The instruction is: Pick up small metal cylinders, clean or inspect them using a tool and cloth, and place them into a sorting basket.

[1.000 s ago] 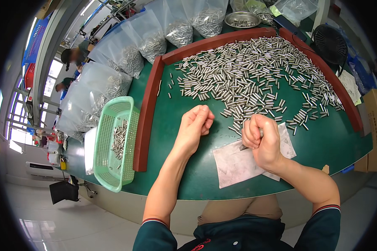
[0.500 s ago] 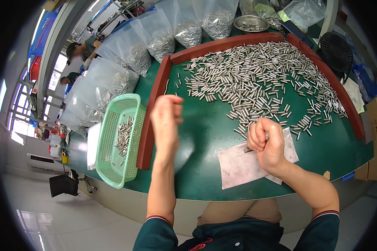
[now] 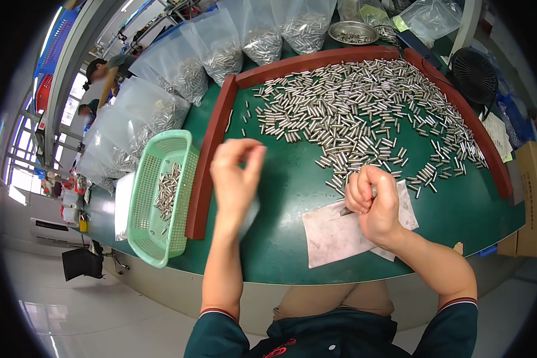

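Note:
My right hand is closed in a fist above a stained white cloth, at the near edge of a pile of short metal pins. Small bits of metal, likely pins, show between its curled fingers and below them; the rest of its grip is hidden. Over the green table, beside the red wooden rail, my left hand hovers with fingers bent and a gap showing between thumb and forefinger. No pin is visible in it. Left of that rail stands a light green plastic basket with some pins in it.
Clear bags of pins line the back and left. A metal bowl sits behind the back rail, a black fan by the right rail. Cardboard boxes stand at far right. Other people work at far left.
My left hand has turned, its thumb now standing apart from the bent fingers. The right fist stays over the cloth. The whole view has shifted slightly left.

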A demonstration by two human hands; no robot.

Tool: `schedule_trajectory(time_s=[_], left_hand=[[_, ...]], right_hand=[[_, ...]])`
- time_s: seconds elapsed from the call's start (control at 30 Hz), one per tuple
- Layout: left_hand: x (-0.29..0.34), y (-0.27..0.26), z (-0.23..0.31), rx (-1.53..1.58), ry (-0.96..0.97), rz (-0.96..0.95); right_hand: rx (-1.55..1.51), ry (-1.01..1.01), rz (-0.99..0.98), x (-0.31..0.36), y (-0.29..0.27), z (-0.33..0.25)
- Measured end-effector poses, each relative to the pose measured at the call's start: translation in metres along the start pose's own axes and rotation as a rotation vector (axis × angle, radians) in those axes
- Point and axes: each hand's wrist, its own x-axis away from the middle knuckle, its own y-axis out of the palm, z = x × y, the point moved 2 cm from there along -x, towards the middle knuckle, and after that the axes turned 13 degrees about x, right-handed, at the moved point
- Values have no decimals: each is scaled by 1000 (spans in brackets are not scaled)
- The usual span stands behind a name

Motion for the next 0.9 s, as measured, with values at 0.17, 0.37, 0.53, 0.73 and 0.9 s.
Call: schedule_trajectory(time_s=[0.17,0.37,0.53,0.73,0.9], left_hand=[[20,63,17,25,57,-272],[20,81,20,-7,60,-290],[21,84,17,18,69,-333],[19,69,18,-90,139,-409],[17,61,19,-129,209,-432]], right_hand=[[-2,1,-12,1,3,-1],[13,-3,-19,1,2,-2],[14,1,-12,0,0,-1],[5,-4,-27,0,1,-1],[27,-4,-2,0,1,-2]])
